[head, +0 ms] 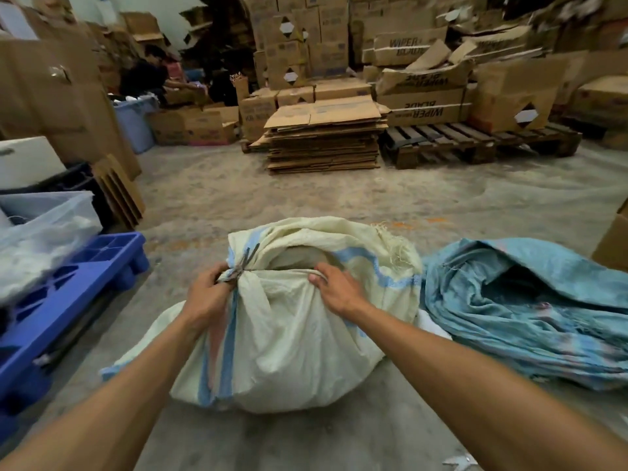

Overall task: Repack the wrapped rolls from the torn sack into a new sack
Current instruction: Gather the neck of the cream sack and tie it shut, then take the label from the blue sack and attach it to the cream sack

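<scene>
A bulging cream woven sack (292, 341) with blue stripes stands on the concrete floor in front of me. Its mouth is partly gathered, and a frayed edge (394, 246) shows at the upper right. My left hand (207, 294) grips the bunched, tied corner of the mouth at the left. My right hand (334, 287) pinches the sack's rim near the middle. Pale contents show dimly inside the opening; no separate rolls can be made out. A crumpled light-blue woven sack (520, 307) lies flat on the floor to the right.
A blue plastic pallet (71, 300) carrying clear bags sits at the left. A stack of flattened cardboard (323, 144) and a wooden pallet (475, 144) with cartons stand across the open floor. A carton corner (615, 243) is at the right edge. People sit far back left.
</scene>
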### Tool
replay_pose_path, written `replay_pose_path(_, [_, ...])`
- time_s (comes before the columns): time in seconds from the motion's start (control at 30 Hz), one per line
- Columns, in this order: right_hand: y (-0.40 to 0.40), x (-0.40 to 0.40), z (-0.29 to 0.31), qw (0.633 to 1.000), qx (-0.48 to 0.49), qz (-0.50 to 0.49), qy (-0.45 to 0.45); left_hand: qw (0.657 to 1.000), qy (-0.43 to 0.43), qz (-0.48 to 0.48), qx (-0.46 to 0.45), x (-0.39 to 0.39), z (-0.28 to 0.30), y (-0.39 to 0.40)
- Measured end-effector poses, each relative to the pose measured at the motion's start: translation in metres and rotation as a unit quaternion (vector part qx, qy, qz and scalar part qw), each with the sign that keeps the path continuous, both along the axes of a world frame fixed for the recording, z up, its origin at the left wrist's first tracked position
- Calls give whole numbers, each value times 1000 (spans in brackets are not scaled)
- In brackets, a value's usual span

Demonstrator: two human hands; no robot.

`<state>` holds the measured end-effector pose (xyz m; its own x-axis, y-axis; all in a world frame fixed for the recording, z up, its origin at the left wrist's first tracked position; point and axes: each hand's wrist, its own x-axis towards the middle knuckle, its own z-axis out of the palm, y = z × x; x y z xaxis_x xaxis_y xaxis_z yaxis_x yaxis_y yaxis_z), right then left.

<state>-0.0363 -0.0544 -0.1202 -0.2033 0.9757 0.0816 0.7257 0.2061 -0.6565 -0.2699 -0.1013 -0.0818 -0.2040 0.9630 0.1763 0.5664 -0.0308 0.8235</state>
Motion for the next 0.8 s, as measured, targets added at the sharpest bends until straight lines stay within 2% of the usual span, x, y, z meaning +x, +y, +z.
replay_pose_path(0.13, [4, 13, -34, 996, -29, -78, 22, 999, 38, -15, -28, 5, -39, 20])
replay_pose_path(0.3, [22, 25, -33, 993, 14, -104, 49, 994, 97, 1, -59, 22, -53, 31])
replay_pose_path(0.37, [24, 21, -41, 998, -22, -63, 3, 973, 222, 21, -63, 24, -69, 27])
replay_pose_path(0.43, [23, 23, -53, 989, -97, 18, -107, 943, 322, 54, -60, 20, -93, 16])
replay_pose_path(0.47, [23, 27, -55, 980, -119, 51, -149, 937, 339, 58, -53, 18, -100, 12])
replay_pose_path(0.53, [22, 34, -47, 971, -150, 108, -154, 928, 371, 21, -35, 17, -108, 8])
replay_pose_path(0.6, [19, 40, -33, 960, -160, 156, -170, 931, 360, -39, -49, 23, -102, 9])
replay_pose_path(0.67, [16, 48, -22, 945, -167, 195, -201, 930, 359, -43, -61, 35, -94, 7])
replay_pose_path(0.73, [10, 58, -20, 938, -167, 225, -205, 916, 402, -10, -5, 45, -86, 5])
replay_pose_path(0.8, [3, 74, -22, 949, -148, 219, -171, 901, 427, -7, 76, 55, -78, 5])
